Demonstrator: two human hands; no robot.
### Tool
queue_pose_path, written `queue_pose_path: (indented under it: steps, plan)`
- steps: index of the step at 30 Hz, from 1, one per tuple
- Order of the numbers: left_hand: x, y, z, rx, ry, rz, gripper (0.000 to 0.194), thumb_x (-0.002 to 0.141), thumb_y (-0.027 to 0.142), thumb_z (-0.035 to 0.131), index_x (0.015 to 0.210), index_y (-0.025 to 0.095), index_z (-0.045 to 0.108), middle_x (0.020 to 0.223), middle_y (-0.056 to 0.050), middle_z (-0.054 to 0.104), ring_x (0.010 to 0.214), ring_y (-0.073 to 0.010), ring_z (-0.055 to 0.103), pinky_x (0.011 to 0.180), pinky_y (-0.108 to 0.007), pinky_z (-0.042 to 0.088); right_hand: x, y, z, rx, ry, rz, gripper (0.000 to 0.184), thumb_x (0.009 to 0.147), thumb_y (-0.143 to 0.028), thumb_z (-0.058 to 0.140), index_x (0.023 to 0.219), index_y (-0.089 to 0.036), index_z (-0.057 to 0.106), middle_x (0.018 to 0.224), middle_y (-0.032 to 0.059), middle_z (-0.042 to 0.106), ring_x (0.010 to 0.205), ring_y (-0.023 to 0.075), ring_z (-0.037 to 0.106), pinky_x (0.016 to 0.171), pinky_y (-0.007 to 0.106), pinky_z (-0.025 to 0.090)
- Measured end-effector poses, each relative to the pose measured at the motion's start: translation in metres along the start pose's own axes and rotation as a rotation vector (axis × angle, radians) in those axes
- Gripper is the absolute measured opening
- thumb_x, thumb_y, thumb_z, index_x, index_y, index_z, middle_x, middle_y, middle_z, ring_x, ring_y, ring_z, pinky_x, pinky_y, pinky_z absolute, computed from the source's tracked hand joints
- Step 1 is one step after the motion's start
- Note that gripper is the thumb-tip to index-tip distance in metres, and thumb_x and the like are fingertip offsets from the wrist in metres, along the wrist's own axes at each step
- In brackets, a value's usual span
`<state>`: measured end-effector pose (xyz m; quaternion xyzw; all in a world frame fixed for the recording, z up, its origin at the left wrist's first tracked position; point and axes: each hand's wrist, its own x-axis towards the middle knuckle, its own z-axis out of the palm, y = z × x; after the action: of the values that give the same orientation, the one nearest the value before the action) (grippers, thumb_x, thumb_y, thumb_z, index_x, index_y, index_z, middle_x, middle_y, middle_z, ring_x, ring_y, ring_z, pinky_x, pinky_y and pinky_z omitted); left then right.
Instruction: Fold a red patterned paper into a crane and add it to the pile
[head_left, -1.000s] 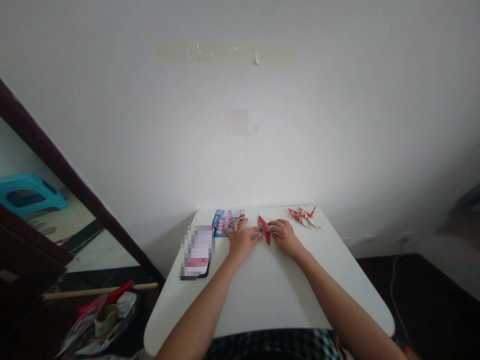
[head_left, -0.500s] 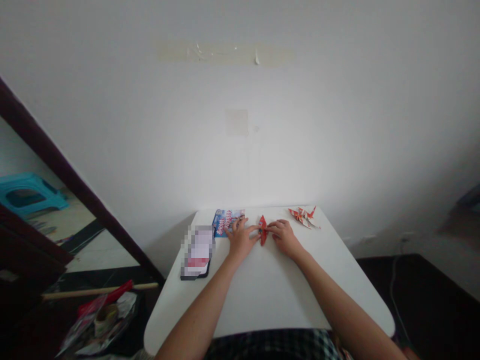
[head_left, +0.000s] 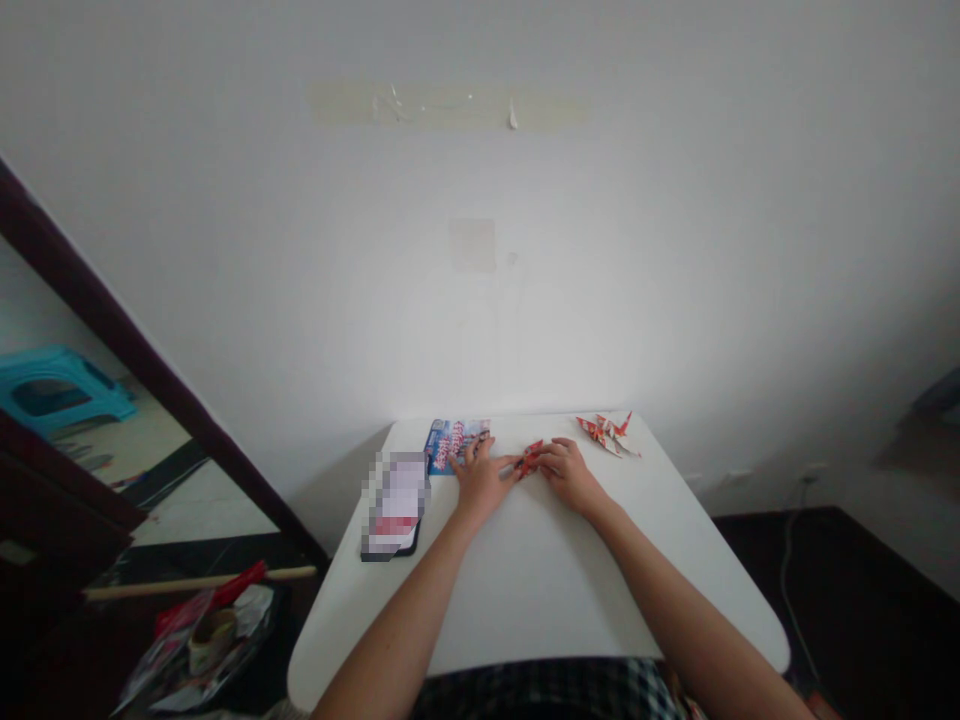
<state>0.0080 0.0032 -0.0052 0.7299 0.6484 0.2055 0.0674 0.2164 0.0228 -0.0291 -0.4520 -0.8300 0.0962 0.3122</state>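
Observation:
Between my hands, over the white table [head_left: 540, 580], is a small folded piece of red patterned paper [head_left: 529, 458], tilted with its upper end to the right. My left hand [head_left: 484, 480] pinches its left side with thumb and forefinger, while the other fingers spread over a blue printed sheet [head_left: 442, 440]. My right hand [head_left: 566, 474] closes its fingertips on the paper's right side. Folded red and white paper cranes [head_left: 606, 434] lie beyond my right hand; they overlap, so I cannot tell how many.
A phone [head_left: 397, 505] with a blurred screen lies at the table's left. The wall [head_left: 480, 330] rises right behind the table. On the floor at left are a plastic bag with a tape roll [head_left: 212, 640] and a wooden stick [head_left: 292, 573]. A blue stool [head_left: 67, 385] shows in a mirror.
The red paper has turned from upright to slanting, its top end now leaning right. My fingers have shifted slightly on it; both arms stay in place.

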Motion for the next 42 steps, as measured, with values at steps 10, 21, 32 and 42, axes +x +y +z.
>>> queue_pose_path:
  steps: [10,21,32,42]
  plan:
    - [0.005,-0.007,0.004,0.001,0.014,0.014,0.022,0.09,0.043,0.071,0.11,0.048,0.079,0.153,-0.002,0.054,0.146,-0.0346,0.036,0.117,-0.076,0.019,-0.003,-0.009,0.0,-0.126,-0.05,0.056,0.042,0.096,-0.018,0.054,0.131,-0.035,0.069,0.142,0.0022,0.064,0.14,0.0305,0.039,0.119,0.057,0.031]
    - [0.002,-0.009,0.0,0.031,0.027,0.01,0.022,0.092,0.049,0.066,0.11,0.05,0.079,0.161,0.001,0.047,0.148,-0.0398,0.033,0.115,-0.081,0.018,-0.002,-0.018,-0.007,-0.165,-0.06,0.053,0.033,0.097,-0.025,0.058,0.125,-0.034,0.073,0.126,0.0052,0.07,0.138,0.033,0.041,0.122,0.065,0.022]
    - [0.005,-0.012,0.0,0.029,0.013,0.03,0.026,0.089,0.053,0.069,0.114,0.053,0.076,0.162,0.002,0.046,0.147,-0.0392,0.034,0.117,-0.077,0.02,-0.003,-0.023,-0.004,-0.172,-0.033,0.005,0.03,0.095,-0.024,0.063,0.121,-0.033,0.074,0.126,0.0049,0.07,0.139,0.0319,0.042,0.124,0.066,0.02]
    - [0.004,-0.016,-0.005,0.015,-0.046,0.046,0.038,0.084,0.069,0.066,0.118,0.055,0.074,0.163,-0.001,0.045,0.151,-0.0407,0.032,0.118,-0.078,0.015,-0.001,-0.022,-0.003,-0.143,-0.022,0.021,0.025,0.094,-0.03,0.068,0.115,-0.038,0.077,0.119,0.0029,0.075,0.142,0.0334,0.042,0.122,0.073,0.011]
